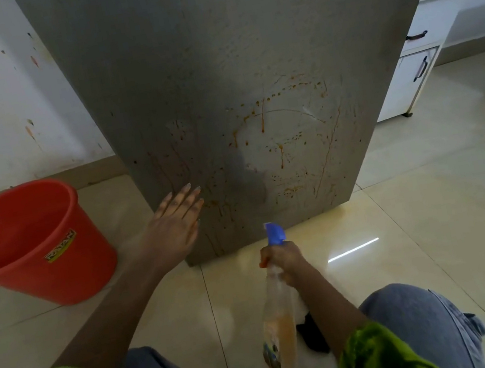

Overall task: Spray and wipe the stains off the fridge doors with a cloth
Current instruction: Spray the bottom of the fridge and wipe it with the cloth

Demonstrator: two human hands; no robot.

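A grey fridge door (231, 56) fills the middle of the view, with orange drips and smears (280, 148) across its lower half. My left hand (174, 225) lies flat with straight fingers against the door's lower left edge. My right hand (284, 262) grips the neck of a clear spray bottle (277, 317) with a blue nozzle aimed at the door's bottom. The bottle holds some orange-tinted liquid. A dark cloth (313, 333) lies on the floor under my right forearm, partly hidden.
A red plastic bucket (64, 264) stands on the tiled floor left of the fridge. The white wall behind it has orange splashes. A white cabinet (415, 69) with dark handles stands at the right. My knees in jeans frame the bottom.
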